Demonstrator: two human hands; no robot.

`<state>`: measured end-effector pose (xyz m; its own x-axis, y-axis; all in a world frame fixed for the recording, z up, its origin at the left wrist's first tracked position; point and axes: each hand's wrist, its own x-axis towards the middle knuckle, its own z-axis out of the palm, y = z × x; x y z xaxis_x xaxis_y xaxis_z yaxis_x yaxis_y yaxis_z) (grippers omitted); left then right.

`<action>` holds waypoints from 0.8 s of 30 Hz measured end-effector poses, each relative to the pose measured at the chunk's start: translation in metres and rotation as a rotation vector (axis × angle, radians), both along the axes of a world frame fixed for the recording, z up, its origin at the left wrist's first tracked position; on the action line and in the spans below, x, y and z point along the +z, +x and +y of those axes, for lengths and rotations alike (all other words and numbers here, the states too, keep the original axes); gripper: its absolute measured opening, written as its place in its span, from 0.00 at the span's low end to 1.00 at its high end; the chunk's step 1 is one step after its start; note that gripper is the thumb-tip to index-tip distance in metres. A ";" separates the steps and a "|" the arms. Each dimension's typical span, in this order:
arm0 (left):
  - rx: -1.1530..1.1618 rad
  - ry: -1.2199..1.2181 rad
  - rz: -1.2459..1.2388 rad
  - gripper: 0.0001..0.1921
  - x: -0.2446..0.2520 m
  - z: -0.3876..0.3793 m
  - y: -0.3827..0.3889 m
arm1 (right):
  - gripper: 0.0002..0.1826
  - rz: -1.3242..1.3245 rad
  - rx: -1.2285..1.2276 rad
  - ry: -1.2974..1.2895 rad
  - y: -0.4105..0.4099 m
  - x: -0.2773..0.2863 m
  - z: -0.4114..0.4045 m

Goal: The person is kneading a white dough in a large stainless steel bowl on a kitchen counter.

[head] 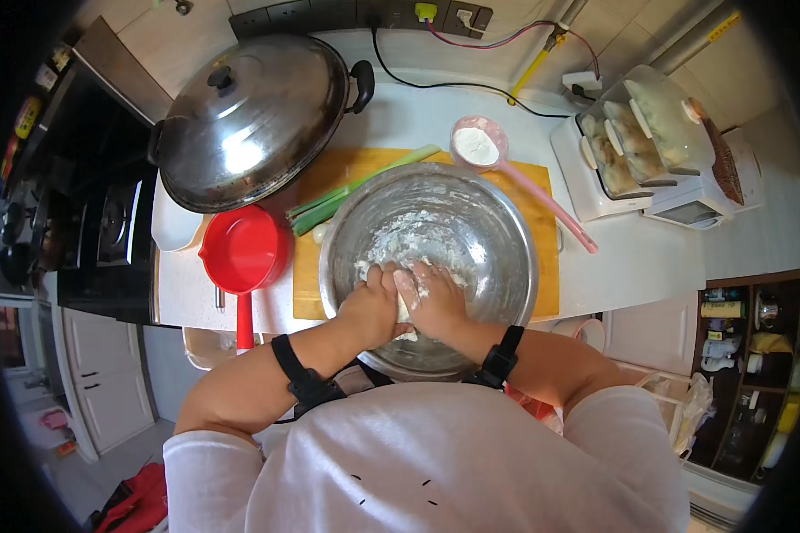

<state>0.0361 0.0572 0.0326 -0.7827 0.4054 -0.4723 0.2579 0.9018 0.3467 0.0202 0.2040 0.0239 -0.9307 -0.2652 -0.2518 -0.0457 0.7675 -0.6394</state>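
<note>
Inside a large stainless-steel mixing bowl (503, 273), both my hands press on a floury lump of dough (403, 313), mostly hidden beneath them. My left hand (371, 310) grips the dough from the left, fingers curled over it. From the right, my right hand (437, 300) lies against the dough, with flour stuck to its thumb and fingers. Loose flour and crumbs (410, 233) coat the bowl's far wall. The bowl rests on a wooden cutting board (545, 296), its near rim close to my body.
Left of the bowl are a red plastic dipper (243, 250) and green onion stalks (333, 203). A lidded steel wok (260, 113) stands behind them. A pink scoop (540, 196) holding white flour (475, 146) lies at the bowl's far right, near a white appliance with clear bins (630, 143).
</note>
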 end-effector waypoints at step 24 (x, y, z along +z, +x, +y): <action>0.228 0.150 -0.039 0.47 -0.016 -0.005 -0.076 | 0.35 -0.250 -0.041 -0.187 -0.103 -0.032 0.011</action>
<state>-0.0402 0.0519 0.0166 -0.8442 0.2884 -0.4519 0.0381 0.8731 0.4861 -0.0832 0.2148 -0.0081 -0.8572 -0.2918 -0.4244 0.1595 0.6331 -0.7574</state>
